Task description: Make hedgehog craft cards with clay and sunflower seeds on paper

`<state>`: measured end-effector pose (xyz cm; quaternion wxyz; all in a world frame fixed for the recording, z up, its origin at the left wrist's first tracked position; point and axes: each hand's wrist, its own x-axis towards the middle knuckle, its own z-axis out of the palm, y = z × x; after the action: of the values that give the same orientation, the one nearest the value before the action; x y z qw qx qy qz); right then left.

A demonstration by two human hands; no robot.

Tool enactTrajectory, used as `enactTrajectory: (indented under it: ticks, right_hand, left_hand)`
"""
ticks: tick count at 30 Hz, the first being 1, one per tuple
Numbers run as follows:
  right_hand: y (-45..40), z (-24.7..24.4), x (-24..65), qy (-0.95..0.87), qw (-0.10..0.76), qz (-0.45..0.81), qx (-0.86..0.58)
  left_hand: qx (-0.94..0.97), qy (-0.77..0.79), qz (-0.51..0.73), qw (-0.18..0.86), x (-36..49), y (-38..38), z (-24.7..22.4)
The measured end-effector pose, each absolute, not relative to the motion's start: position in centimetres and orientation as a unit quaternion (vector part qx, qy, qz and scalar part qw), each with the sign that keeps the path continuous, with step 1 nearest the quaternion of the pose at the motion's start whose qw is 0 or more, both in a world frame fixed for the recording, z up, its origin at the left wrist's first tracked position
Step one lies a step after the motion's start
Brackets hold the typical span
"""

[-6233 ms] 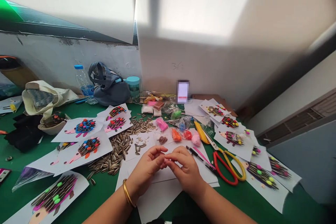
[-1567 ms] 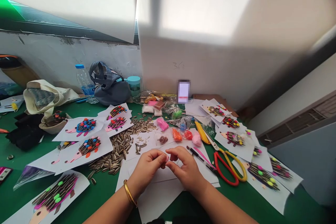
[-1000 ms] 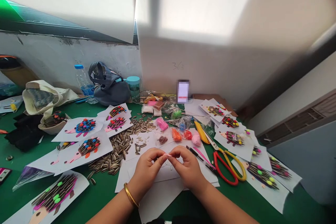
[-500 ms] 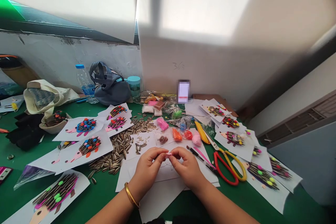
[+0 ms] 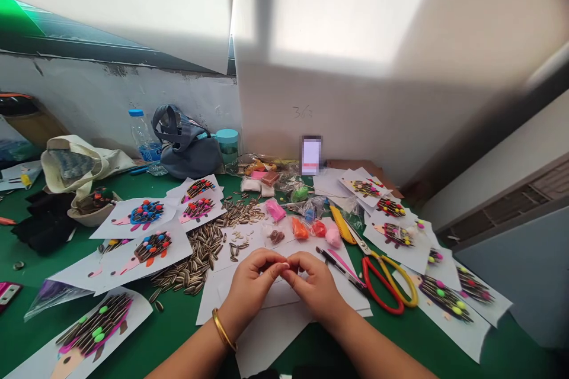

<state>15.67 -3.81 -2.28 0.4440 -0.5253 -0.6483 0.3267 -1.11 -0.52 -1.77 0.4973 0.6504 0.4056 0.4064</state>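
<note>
Nearest: left hand [image 5: 249, 287] and right hand [image 5: 317, 290] meet over white sheets [image 5: 267, 346]. Grip: thumb and finger tips of both hands drawn together, clamped on a small pink clay bit [image 5: 285, 266]. Fingers cover most of it, so its shape is not clear and clay is my reading of the look.

Handling, as judged: next to no weight; soft, dents under a thumb, perhaps a little tacky. Not brittle, but a hard pinch would flatten it or pull it thin. Best hold: light, by the two outer ends, pads only, middle left free.

Under the forearms and out to both sides of the grip, green desk [image 5: 178, 337]. Gold bangle [image 5: 223, 330] at the left wrist, behind the grip.

Right of the grip: black pen [image 5: 340, 270], then scissors [image 5: 365, 246] with red and yellow handles. Left of the grip: heap of striped seeds [image 5: 195, 263].

Just beyond the grip, a row: brown lump [image 5: 276, 237], orange lump [image 5: 300, 228], red lump [image 5: 318, 228], pale pink lump [image 5: 332, 236]. The last is close in colour to the held bit.

Farther out, straight beyond the grip and slightly right: upright phone [image 5: 311, 157], screen blurred.
</note>
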Motion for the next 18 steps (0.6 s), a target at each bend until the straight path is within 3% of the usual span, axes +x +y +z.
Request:
enactTrajectory:
  ticks: [9,18]
  right_hand:
    - [-3.8,-2.3,15.5,-0.664,0.418,0.292,-0.547]
    - [-3.8,-1.5,15.9,-0.637,0.446,0.359,-0.516]
  left_hand:
    - [0.691,0.419,0.396,0.437,-1.1,-0.7,-1.3]
    - [0.561,0.44,0.411,0.568,-0.9,-0.4,-1.7]
